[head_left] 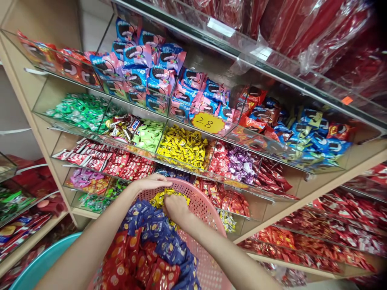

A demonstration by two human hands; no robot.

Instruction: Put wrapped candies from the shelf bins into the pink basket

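Note:
A pink plastic basket (202, 205) sits in front of me, holding blue packets (163, 237), red packets (130, 262) and a small pile of yellow candies (160, 198) at its far side. My left hand (151, 183) grips the basket's far rim, fingers curled over the edge. Inside the basket, my right hand (175, 207) is closed on yellow candies from that pile. Directly beyond the basket, a clear shelf bin holds the same yellow candies (183, 147).
Tilted clear shelf bins hold green candies (80, 110), red packets (99, 159), purple sweets (240, 163) and cookie packs (157, 74). A yellow tag marked 28 (208, 123) sits on the bin front. A teal tub (42, 262) is at lower left. Red bags lie overhead.

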